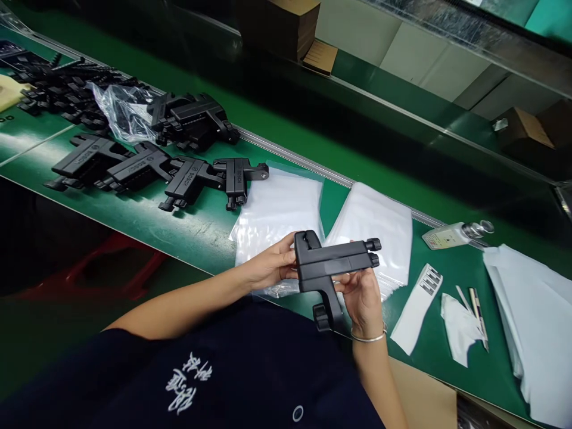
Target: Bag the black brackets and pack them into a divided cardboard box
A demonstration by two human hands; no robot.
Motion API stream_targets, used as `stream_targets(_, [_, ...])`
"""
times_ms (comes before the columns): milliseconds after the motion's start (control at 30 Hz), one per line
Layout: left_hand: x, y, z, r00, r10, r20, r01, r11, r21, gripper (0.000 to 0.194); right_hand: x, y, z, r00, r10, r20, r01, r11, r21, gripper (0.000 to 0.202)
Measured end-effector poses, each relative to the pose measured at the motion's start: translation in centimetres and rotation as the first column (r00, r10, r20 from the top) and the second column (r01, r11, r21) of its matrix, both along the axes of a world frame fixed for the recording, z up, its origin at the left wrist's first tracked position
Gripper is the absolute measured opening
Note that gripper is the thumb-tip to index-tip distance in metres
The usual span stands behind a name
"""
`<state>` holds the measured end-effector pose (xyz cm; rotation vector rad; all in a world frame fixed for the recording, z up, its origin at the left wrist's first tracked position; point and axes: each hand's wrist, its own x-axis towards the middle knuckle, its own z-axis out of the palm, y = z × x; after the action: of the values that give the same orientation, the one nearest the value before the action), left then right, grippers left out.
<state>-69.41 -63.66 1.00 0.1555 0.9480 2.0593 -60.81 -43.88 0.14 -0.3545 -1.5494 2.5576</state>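
Both hands hold up a black plastic clamp bracket (335,260) with small knobs at its right end and a larger knob on its lower arm. My left hand (277,262) grips its left end, the fingers partly behind it. Under the right half, my right hand (364,295) is closed on the bracket, with some fingers hidden by it. Beneath the hands lie a stack of clear plastic bags (281,208) and a second stack of whitish bags (375,220). A row of similar brackets (187,182) marked BOSCH rests on the bench to the left.
More black brackets (196,119) and a crumpled plastic bag (123,110) crowd the far left. Rightward are a bottle (447,236), a label strip (417,310), torn paper (460,328), a pen (479,319) and large white sheets (536,333). A metal rail (330,173) edges the green bench.
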Motion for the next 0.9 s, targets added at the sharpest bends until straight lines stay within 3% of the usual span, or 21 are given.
stream_targets(67, [0.4, 0.3, -0.6, 0.983, -0.018, 0.181, 0.010, 0.999, 0.045, 0.037, 0.3, 0.1, 0.3, 0.998, -0.056, -0.013, 0.057, 0.995, 0.082, 0.046])
stream_targets(133, [0.6, 0.6, -1.1, 0.947, -0.063, 0.315, 0.040, 0.996, 0.079, 0.024, 0.5, 0.1, 0.6, 0.996, -0.092, -0.019, 0.094, 0.985, 0.142, 0.044])
stream_targets(233, [0.7, 0.8, -1.7, 0.890, -0.121, 0.440, 0.089, 0.992, 0.092, 0.026, 0.6, -0.3, 0.6, 0.995, -0.104, 0.006, 0.101, 0.978, 0.183, 0.050])
stream_targets(400, [0.4, 0.6, -2.0, 0.864, -0.113, 0.491, 0.101, 0.994, 0.051, 0.030, 0.5, -0.5, 0.7, 0.994, -0.108, 0.033, 0.099, 0.975, 0.199, 0.053])
stream_targets(500, [-0.4, 0.3, -2.0, 0.892, -0.120, 0.435, 0.131, 0.991, 0.005, 0.044, 0.7, -0.8, 1.3, 0.994, -0.103, -0.020, 0.105, 0.950, 0.294, 0.050])
stream_targets(567, [-1.0, 0.3, -2.0, 0.921, -0.094, 0.379, 0.125, 0.990, -0.058, 0.050, 0.8, -1.4, 2.1, 0.993, -0.100, -0.058, 0.115, 0.878, 0.465, 0.047])
stream_targets(667, [-1.8, 1.1, -2.0, 0.940, -0.043, 0.340, 0.093, 0.987, -0.131, 0.037, 1.1, -2.7, 3.1, 0.995, -0.052, -0.084, 0.097, 0.640, 0.762, 0.050])
stream_targets(733, [-1.9, 1.9, -1.8, 0.938, -0.041, 0.345, 0.089, 0.988, -0.123, 0.031, 1.3, -3.6, 3.5, 0.994, -0.015, -0.108, 0.099, 0.521, 0.848, 0.051])
stream_targets(800, [-1.8, 2.7, -1.5, 0.934, -0.045, 0.355, 0.094, 0.988, -0.123, 0.033, 1.5, -3.8, 3.8, 0.991, 0.022, -0.131, 0.104, 0.495, 0.863, 0.051])
stream_targets(900, [-1.6, 3.1, -0.9, 0.947, 0.030, 0.319, 0.062, 0.959, -0.276, 0.035, 2.1, -1.4, 3.3, 0.988, 0.099, -0.121, 0.044, 0.564, 0.825, 0.058])
